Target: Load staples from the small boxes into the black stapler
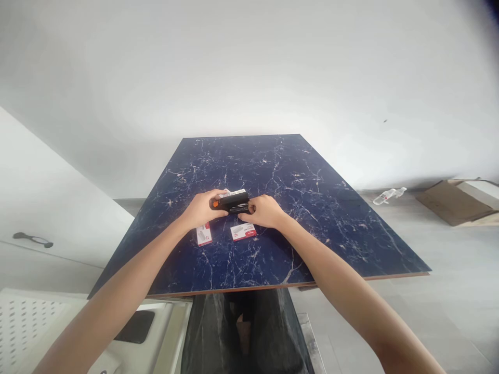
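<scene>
the left hand grips the orange-marked end of a black stapler over the blue table; the right hand curls at its other end, its hold unclear; should the left grip slip, the gaping parts could snap together and nip a fingertip

Left fingers and right fingers hold a black stapler near 2 red-and-white packs.
</scene>
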Demonstrator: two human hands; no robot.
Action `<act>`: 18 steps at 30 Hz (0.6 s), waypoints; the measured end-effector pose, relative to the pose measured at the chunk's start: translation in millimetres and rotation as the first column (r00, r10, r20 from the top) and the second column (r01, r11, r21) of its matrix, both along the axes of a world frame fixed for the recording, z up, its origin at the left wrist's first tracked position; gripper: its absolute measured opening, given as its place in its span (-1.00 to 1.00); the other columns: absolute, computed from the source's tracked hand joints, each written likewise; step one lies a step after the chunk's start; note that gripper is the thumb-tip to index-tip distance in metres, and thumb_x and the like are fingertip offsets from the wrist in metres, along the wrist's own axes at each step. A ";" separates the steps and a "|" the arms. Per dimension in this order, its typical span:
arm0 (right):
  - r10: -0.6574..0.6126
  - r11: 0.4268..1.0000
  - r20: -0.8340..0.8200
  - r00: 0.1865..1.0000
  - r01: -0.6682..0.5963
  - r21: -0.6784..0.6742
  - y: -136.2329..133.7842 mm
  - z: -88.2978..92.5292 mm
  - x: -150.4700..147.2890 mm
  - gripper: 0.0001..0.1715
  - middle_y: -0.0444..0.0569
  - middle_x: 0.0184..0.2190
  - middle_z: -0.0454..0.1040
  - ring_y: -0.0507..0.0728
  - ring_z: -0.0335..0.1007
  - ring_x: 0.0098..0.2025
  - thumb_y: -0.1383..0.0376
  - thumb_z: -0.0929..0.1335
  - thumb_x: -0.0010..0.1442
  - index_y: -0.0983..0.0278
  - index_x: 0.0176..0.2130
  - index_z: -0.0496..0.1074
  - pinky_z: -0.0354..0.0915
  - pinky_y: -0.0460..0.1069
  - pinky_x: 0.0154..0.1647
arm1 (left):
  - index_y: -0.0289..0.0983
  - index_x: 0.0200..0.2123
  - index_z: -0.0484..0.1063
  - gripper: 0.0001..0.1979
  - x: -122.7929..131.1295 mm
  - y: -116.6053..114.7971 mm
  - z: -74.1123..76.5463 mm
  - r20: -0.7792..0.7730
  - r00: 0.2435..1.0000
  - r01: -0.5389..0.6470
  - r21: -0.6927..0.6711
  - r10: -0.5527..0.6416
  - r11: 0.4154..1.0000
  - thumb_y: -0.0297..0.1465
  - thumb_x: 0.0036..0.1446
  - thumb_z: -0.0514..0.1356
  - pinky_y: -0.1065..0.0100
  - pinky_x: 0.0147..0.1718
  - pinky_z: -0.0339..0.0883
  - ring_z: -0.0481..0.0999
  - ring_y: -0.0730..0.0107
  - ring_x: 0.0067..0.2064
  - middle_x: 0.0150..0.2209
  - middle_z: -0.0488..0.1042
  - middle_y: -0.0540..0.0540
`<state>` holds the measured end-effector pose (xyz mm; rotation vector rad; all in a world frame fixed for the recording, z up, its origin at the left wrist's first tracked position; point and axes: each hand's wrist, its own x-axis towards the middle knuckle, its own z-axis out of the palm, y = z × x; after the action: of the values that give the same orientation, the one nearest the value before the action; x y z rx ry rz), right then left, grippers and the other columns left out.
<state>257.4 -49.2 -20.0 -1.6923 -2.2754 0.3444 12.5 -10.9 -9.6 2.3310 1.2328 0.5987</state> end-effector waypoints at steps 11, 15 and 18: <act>0.033 0.978 0.028 0.999 -0.026 -0.207 -9.5 42.3 36.9 -0.23 0.02 -0.48 0.51 0.14 0.36 -0.47 -0.31 0.12 0.29 0.23 -0.47 0.38 0.08 0.01 -0.45 | -0.07 0.46 -0.14 -0.20 31.6 -41.7 10.3 0.060 0.993 0.107 -0.019 -0.105 0.994 -0.03 0.28 0.12 0.19 -0.21 0.46 0.57 0.16 -0.10 0.35 0.20 -0.26; 0.018 0.975 0.032 0.999 -0.010 -0.224 -38.9 47.0 25.0 -0.30 0.06 -0.36 0.55 0.19 0.42 -0.40 -0.31 0.19 0.25 0.22 -0.31 0.43 0.13 0.01 -0.43 | -0.09 0.29 0.24 -0.40 -9.8 -25.1 25.6 -0.023 0.988 0.152 -0.088 -0.155 0.984 -0.05 0.25 0.16 0.21 -0.21 0.42 0.54 0.22 -0.18 0.09 0.48 -0.17; 0.080 0.991 0.041 0.996 -0.075 -0.110 -69.6 36.7 2.0 -0.49 0.08 -0.19 0.52 0.24 0.46 -0.26 -0.16 0.40 0.17 0.21 -0.20 0.42 0.20 0.02 -0.37 | -0.04 0.25 0.30 -0.21 -34.2 -28.2 34.3 -0.149 0.931 0.288 -0.269 -0.335 0.919 -0.01 -0.04 0.39 0.26 -0.27 0.42 0.55 0.14 -0.14 0.04 0.50 -0.14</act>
<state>259.4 -118.7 16.7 -1.6816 -2.4003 0.4596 -21.7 -39.1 24.8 2.3442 0.9181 0.1078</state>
